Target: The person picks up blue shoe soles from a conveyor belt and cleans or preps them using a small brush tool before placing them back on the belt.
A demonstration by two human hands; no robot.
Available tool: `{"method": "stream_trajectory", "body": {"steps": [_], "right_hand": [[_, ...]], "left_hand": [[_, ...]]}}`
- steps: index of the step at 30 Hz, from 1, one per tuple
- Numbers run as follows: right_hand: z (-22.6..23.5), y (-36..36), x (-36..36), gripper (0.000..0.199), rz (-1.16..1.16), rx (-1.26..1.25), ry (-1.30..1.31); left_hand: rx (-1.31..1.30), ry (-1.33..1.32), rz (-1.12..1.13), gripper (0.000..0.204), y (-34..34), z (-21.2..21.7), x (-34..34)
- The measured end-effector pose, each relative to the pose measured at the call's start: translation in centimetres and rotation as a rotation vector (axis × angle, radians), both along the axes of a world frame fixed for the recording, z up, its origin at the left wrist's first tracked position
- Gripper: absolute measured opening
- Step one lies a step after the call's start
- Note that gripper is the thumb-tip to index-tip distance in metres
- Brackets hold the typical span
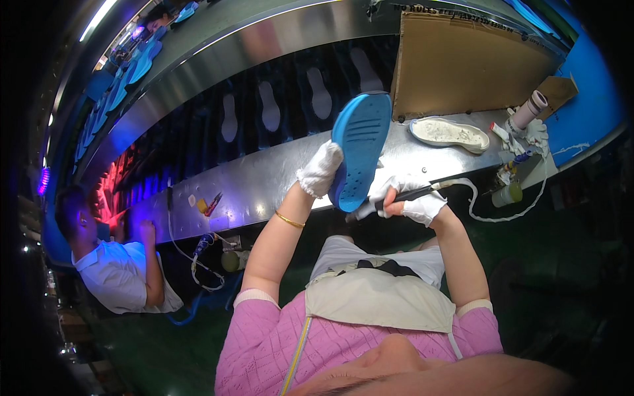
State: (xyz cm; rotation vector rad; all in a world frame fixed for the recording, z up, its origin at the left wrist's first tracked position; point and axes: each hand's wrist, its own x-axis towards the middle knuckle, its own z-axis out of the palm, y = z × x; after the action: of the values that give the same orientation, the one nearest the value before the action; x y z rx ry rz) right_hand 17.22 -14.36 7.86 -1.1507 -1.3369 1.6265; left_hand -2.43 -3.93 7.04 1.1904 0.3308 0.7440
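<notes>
My left hand (321,170), in a white glove, grips a blue shoe sole (363,142) by its left edge. The sole is tilted upright above the front of the steel ledge (277,165), its grooved and dotted face toward me. Just right of the sole's lower end, my right hand (417,203) is closed around a black-handled brush (417,193). This glove leaves some fingertips bare. A white hose (472,191) runs from the back of the handle. The brush's front end lies close to the sole's lower end; whether they touch I cannot tell.
Behind the ledge, grey soles (269,105) lie on a dark conveyor. A white-coated sole (449,134) rests before a cardboard box (472,66). A pale cylinder (530,109) and a green-based container (507,193) stand right. At left, a co-worker (125,264) sits near a tool (212,204).
</notes>
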Motion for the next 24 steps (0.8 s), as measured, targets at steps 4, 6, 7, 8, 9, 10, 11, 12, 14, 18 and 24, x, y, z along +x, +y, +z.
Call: {"method": "stream_trajectory", "body": {"steps": [4,6,7,8,9,10,11,12,14,18,24], "right_hand": [[-0.4,0.0,-1.6,0.011,-0.132,0.351,-0.187],[-0.8,0.1,-1.5,0.010,-0.059,0.455,-0.238],[-0.6,-0.1,-1.4,0.010,-0.054,0.424,-0.274],[-0.3,-0.1,-1.3,0.010,-0.056,0.427,-0.273],[-0.1,0.0,-1.1,0.009,-0.060,0.268,-0.183],[0.1,0.1,-0.9,0.009,-0.064,0.110,-0.092],[-0.5,0.4,-0.5,0.008,-0.088,0.160,0.091],[-0.9,0.6,-0.4,0.008,-0.104,0.167,0.090],[-1.4,0.8,-0.7,0.008,-0.147,0.406,-0.396],[-0.4,1.2,0.3,0.007,-0.042,0.389,-0.219],[-0.8,2.7,1.4,0.008,-0.131,0.235,-0.221]], "left_hand": [[-0.158,0.178,0.032,0.084,1.5,0.1,0.6],[-0.258,0.335,0.053,0.077,1.7,1.0,1.0],[-0.273,0.396,0.067,0.075,1.7,1.1,1.2],[-0.269,0.397,0.067,0.075,1.8,0.8,1.2],[-0.259,0.436,0.083,0.075,2.0,0.3,1.3],[-0.248,0.474,0.099,0.075,2.2,0.0,1.3],[-0.251,0.503,0.133,0.074,1.9,0.8,1.8],[-0.241,0.504,0.119,0.074,2.0,0.7,2.1],[-0.129,0.599,0.141,0.082,2.3,0.5,2.1],[-0.213,0.613,-0.020,0.079,2.8,0.7,1.8],[-0.198,0.646,0.120,0.077,1.6,2.7,1.5]]}}
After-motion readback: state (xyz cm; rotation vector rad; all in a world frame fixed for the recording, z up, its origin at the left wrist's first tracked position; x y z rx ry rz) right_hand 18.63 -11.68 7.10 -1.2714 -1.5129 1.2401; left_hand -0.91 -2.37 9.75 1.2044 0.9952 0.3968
